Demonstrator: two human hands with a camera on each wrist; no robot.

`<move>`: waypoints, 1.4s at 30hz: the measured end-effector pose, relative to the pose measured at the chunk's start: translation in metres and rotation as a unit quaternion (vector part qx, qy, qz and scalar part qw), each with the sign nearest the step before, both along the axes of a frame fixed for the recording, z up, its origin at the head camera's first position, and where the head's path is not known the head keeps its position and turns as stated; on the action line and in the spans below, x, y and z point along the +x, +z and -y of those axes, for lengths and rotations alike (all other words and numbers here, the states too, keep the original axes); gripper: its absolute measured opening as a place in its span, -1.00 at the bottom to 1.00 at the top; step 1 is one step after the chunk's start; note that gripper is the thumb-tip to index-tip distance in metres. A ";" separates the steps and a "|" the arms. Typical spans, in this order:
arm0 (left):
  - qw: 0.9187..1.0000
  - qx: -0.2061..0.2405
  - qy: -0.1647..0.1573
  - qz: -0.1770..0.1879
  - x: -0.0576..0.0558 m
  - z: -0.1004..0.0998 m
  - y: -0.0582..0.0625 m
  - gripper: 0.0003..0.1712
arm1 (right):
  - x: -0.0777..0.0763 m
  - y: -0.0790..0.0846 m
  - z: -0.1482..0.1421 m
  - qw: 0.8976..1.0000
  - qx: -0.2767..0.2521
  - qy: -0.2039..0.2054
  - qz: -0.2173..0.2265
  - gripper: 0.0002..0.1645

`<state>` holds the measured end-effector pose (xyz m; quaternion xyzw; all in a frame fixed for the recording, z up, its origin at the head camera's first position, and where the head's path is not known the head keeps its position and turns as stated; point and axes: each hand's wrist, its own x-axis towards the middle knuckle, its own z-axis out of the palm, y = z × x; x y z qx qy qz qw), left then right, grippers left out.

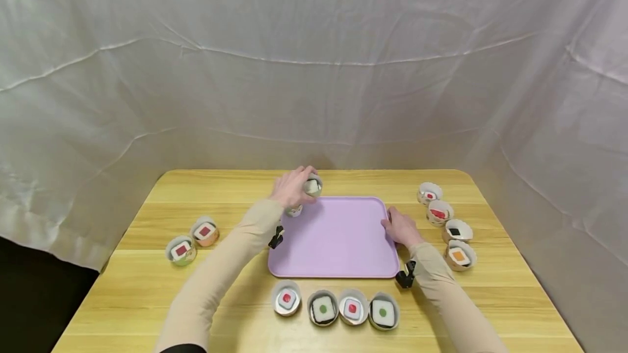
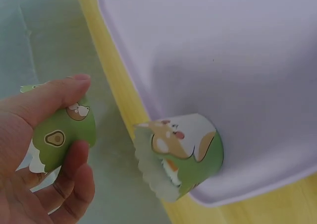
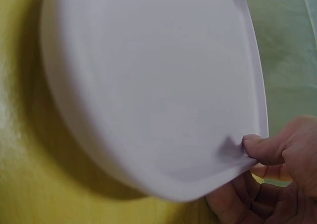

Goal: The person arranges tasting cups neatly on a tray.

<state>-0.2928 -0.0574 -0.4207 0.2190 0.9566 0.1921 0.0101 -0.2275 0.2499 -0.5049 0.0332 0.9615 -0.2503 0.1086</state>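
Note:
My left hand (image 1: 293,187) grips a green paper baking cup (image 2: 69,130) between thumb and fingers, above the tray's far left corner. In the head view a white block shows inside that cup. Below the hand, another green paper cup (image 2: 190,152) with a dog print stands in the corner of the lilac tray (image 1: 338,238); the hand partly covers it in the head view. At the tray's right side, my right hand (image 1: 402,227) pinches the rim, thumb on top and fingers curled underneath.
Two cups with red-topped white pieces (image 1: 205,231) stand on the left of the wooden table (image 1: 235,271). Several cups with green- or red-topped pieces (image 1: 323,308) line up before the tray. Several more cups (image 1: 458,256) run down the right side. Grey curtains (image 1: 314,97) hang behind.

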 end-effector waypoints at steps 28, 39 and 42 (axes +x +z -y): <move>0.998 -0.049 0.029 -0.022 -0.003 -0.026 -0.037 -0.30 | -0.002 0.000 -0.004 1.000 0.001 -0.007 0.007 -0.61; 0.997 -0.070 0.021 -0.026 -0.002 -0.026 -0.048 -0.22 | -0.002 -0.001 -0.003 1.000 0.009 0.000 -0.002 -0.60; 0.997 -0.074 0.023 -0.023 -0.002 -0.026 -0.049 -0.22 | -0.002 0.000 -0.004 1.000 0.009 -0.001 -0.001 -0.59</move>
